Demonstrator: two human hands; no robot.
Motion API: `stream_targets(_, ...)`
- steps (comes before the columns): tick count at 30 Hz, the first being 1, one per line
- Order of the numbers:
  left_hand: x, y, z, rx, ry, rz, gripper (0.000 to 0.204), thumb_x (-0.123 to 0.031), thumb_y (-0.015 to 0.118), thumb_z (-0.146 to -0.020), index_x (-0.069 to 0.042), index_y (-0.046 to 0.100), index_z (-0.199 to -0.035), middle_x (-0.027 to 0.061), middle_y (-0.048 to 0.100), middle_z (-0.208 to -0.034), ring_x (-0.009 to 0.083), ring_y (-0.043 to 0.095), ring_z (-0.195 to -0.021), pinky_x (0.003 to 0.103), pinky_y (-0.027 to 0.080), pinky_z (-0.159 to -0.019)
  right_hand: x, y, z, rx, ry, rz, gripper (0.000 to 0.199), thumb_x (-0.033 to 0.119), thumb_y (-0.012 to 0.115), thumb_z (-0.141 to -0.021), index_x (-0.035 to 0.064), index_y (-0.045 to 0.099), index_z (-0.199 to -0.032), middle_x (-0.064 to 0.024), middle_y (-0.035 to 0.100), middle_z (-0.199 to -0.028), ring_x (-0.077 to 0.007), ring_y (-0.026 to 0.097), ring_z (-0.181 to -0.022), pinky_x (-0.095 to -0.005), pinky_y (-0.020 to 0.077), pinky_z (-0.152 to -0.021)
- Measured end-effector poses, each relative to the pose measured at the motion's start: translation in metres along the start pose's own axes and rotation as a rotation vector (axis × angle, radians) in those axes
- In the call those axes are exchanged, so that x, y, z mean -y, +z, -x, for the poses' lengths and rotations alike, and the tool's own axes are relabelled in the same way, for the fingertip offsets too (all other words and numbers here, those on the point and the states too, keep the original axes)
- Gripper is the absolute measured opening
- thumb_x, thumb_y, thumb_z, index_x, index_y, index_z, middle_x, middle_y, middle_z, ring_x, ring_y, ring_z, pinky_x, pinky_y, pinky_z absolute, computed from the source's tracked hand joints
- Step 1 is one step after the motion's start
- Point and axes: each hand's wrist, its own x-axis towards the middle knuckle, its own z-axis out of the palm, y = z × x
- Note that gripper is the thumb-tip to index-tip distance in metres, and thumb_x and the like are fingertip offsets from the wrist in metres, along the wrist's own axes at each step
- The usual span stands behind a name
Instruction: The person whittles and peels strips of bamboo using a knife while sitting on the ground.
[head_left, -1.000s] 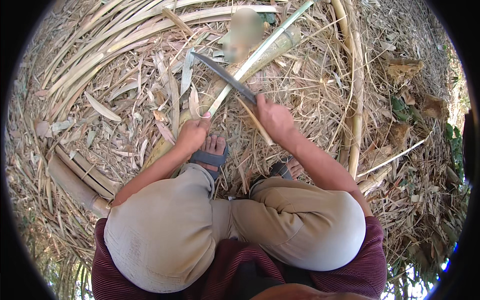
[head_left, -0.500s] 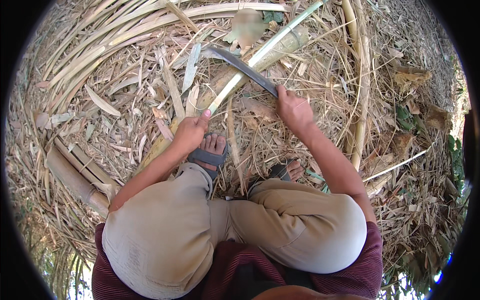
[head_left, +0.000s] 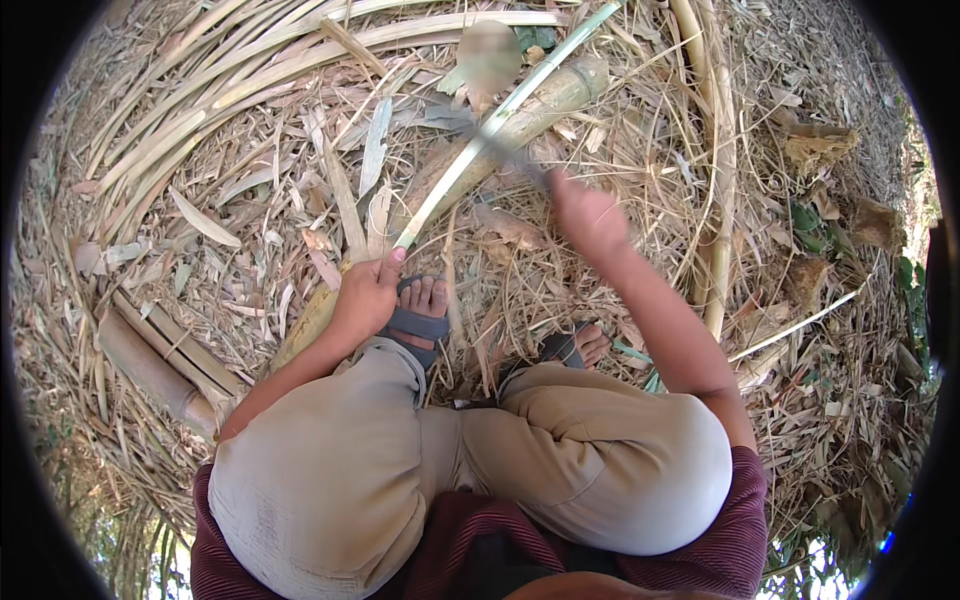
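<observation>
My left hand is closed on the near end of a long, pale green bamboo strip, its thumb pressed along the top. The strip slants away to the far right, over a thick bamboo pole lying on the ground. My right hand grips the handle of a machete. Motion smears the dark blade, which crosses the strip near its middle; whether its edge touches the strip I cannot tell. Both of my sandalled feet rest on the ground, the left one close to my left hand.
Dry leaves and shavings cover the ground. Many long bamboo strips curve across the far left. Cut bamboo pieces lie at the left, near my left forearm. A long pole runs along the right, with brown stumps beyond it.
The left hand and the strip's near end have shifted slightly toward me and left. The machete blade has gone from sharp to blurred, its tip less far past the strip.
</observation>
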Motion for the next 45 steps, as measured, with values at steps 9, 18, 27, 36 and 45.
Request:
stream_targets(9,-0.011,-0.008,0.008,-0.020,0.055,-0.077,0.058,-0.042,0.047,-0.104,0.007,0.062,-0.079,0.0250,0.053,-0.059,0.0401,0.056,-0.055,0.047,0.044,-0.057,0.040,-0.028,0.007,0.221,-0.083,-0.094,0.017,0.020,0.048,-0.101,0.0051,0.045,-0.108,-0.0174,0.065,-0.073,-0.0304,0.068,-0.061,-0.0436,0.0525,-0.042)
stream_targets(18,0.000,0.005,0.013,-0.071,0.232,-0.082,0.054,-0.037,0.049,-0.104,0.007,0.056,-0.074,0.0227,0.046,-0.056,0.0328,0.041,-0.050,0.046,0.038,-0.053,0.032,-0.011,0.012,0.085,-0.067,-0.019,0.017,0.022,0.046,-0.103,0.0056,0.045,-0.108,-0.0150,0.063,-0.069,-0.0291,0.060,-0.048,-0.0426,0.0499,-0.040)
stream_targets(27,-0.007,0.004,0.016,-0.015,0.195,-0.052,0.049,-0.034,0.049,-0.105,0.008,0.060,-0.080,0.0246,0.049,-0.058,0.0373,0.044,-0.052,0.046,0.040,-0.054,0.024,-0.003,0.015,-0.043,-0.041,-0.092,0.014,0.013,0.050,-0.097,0.0026,0.046,-0.106,-0.0162,0.064,-0.068,-0.0319,0.066,-0.056,-0.0442,0.0505,-0.042)
stream_targets(36,-0.005,-0.003,0.022,-0.004,0.175,-0.104,0.041,-0.028,0.049,-0.104,0.006,0.066,-0.088,0.0303,0.059,-0.073,0.0480,0.061,-0.071,0.049,0.047,-0.062,0.002,-0.019,0.008,0.134,0.068,-0.076,0.015,0.012,0.049,-0.099,0.0022,0.045,-0.109,-0.0206,0.068,-0.076,-0.0342,0.069,-0.060,-0.0469,0.0539,-0.046)
stream_targets(45,-0.010,-0.006,0.027,0.007,0.145,-0.133,0.042,-0.029,0.050,-0.103,0.006,0.065,-0.086,0.0300,0.059,-0.073,0.0495,0.058,-0.070,0.050,0.046,-0.060,-0.004,-0.039,0.006,0.236,0.116,-0.034,0.020,0.016,0.046,-0.101,0.0013,0.047,-0.115,-0.0203,0.068,-0.082,-0.0316,0.068,-0.065,-0.0434,0.0543,-0.045)
